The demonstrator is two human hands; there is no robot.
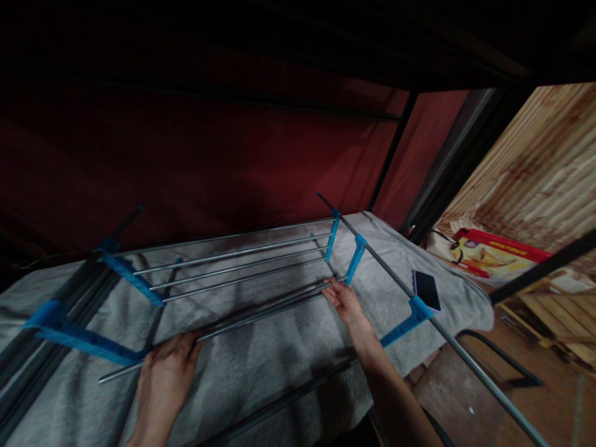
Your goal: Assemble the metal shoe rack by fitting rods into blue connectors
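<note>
A rack of thin metal tubes joined by blue plastic brackets lies on a grey blanket (261, 366). My left hand (167, 375) is closed round a metal tube (261, 315) near its left end, beside the left front blue bracket (88, 338). Toward the tube's other end, the fingers of my right hand (343, 299) pinch it close to the right middle blue bracket (356, 257). Behind it, several thin tubes (242, 268) run between the left rear bracket (133, 276) and the right rear bracket (332, 239). Another blue bracket (410, 320) sits on the long right-hand pole (479, 372).
A phone (426, 290) lies on the blanket beside the right pole. Dark frame posts (393, 149) and a red sheet (233, 167) stand behind. Thick dark tubes (46, 354) lie at left. Off to the right are a red-and-yellow box (503, 254) and wooden slats (554, 323).
</note>
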